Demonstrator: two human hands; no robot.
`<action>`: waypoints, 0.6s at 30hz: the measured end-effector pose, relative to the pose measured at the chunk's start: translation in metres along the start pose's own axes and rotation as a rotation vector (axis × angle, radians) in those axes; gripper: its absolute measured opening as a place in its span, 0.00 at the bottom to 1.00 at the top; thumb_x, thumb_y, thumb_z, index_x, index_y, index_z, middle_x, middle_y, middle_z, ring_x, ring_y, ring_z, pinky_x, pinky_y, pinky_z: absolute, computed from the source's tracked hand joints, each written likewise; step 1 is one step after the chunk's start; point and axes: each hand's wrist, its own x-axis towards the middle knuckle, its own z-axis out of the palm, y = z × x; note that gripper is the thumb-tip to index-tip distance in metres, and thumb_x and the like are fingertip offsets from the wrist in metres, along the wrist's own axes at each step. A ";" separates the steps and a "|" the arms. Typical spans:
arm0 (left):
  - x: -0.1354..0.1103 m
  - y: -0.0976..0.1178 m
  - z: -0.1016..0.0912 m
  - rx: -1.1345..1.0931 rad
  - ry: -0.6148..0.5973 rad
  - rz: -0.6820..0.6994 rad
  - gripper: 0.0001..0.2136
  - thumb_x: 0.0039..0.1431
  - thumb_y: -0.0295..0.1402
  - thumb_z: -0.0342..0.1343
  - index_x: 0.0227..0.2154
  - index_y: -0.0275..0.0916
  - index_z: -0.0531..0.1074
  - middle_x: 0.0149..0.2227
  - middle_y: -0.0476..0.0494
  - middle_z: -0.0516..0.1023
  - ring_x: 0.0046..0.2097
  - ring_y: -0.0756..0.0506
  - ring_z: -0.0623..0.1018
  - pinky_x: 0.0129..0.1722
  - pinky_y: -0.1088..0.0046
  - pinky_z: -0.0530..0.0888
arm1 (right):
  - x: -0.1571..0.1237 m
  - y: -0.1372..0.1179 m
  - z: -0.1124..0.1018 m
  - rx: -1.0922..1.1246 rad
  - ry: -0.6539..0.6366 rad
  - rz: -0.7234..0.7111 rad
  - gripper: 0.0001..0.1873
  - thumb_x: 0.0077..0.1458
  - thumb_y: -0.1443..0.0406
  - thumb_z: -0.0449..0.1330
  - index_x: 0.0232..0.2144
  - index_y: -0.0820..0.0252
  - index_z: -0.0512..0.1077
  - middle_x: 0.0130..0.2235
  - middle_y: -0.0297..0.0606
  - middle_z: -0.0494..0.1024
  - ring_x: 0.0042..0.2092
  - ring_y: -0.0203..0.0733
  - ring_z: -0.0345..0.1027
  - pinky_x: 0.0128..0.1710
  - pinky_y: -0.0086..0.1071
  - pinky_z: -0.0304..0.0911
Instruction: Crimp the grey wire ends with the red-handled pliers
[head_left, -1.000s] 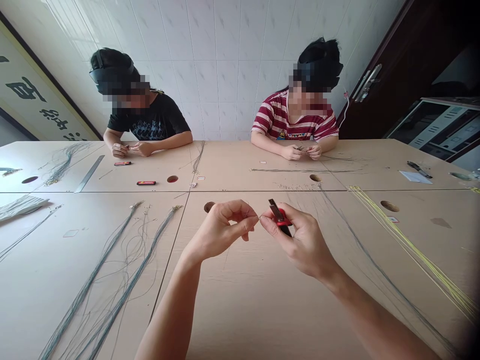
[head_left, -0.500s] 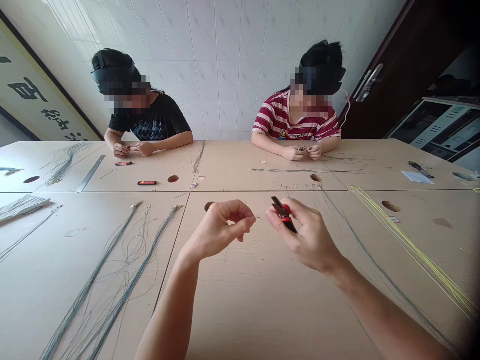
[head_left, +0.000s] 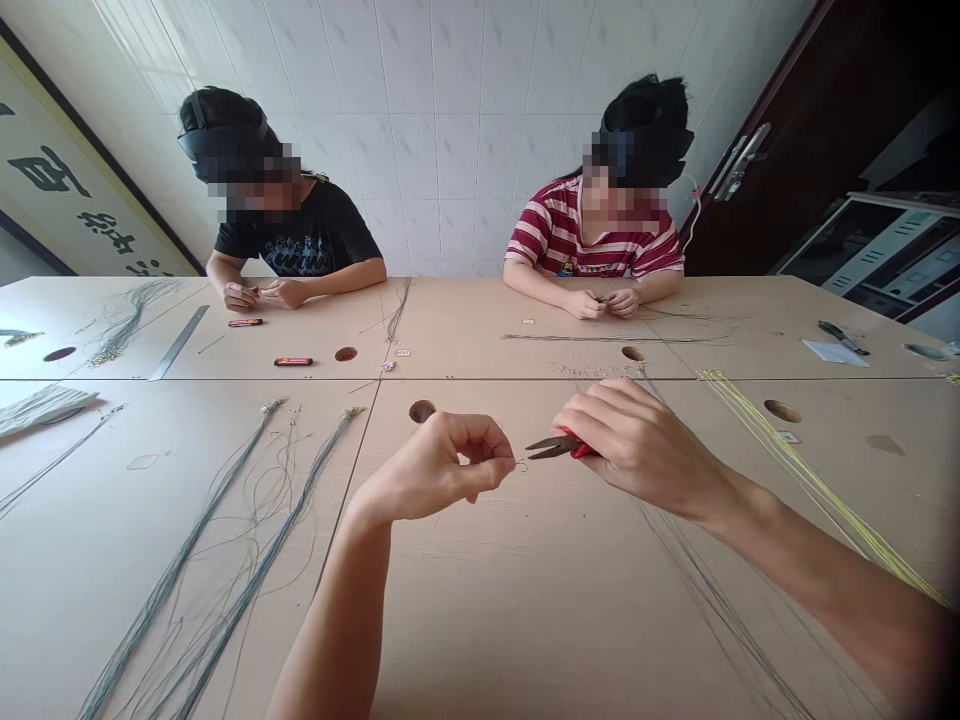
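Pinched between the thumb and forefinger of my left hand (head_left: 442,468) is a thin wire (head_left: 523,466), whose small curled end sticks out to the right. My right hand (head_left: 637,440) is wrapped round a pair of pliers (head_left: 556,447) with dark jaws and red handles. The jaws point left, their tips close to the curled wire end and slightly above it. Most of the handles are hidden in my palm. Behind my right hand, a bundle of thin grey wires (head_left: 705,575) runs down the table.
Bundles of blue-grey wires (head_left: 191,540) lie at left, yellow wires (head_left: 806,465) at right. A steel ruler (head_left: 178,343), red-and-black cases (head_left: 292,362) and a cutter knife (head_left: 841,336) rest farther off. The table (head_left: 480,620) has round holes (head_left: 422,411). Two people (head_left: 300,235) sit opposite.
My right hand has rolled over, turning the pliers from pointing up-left to pointing left, with the jaws nearer the wire end. My left hand keeps its pinch and sits slightly lower.
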 end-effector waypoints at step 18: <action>-0.002 0.000 0.000 0.015 -0.054 -0.041 0.05 0.56 0.29 0.54 0.27 0.36 0.71 0.24 0.53 0.70 0.25 0.55 0.68 0.23 0.82 0.70 | 0.003 -0.004 -0.001 -0.046 0.013 -0.073 0.12 0.56 0.77 0.51 0.27 0.62 0.69 0.27 0.34 0.71 0.30 0.38 0.57 0.37 0.32 0.53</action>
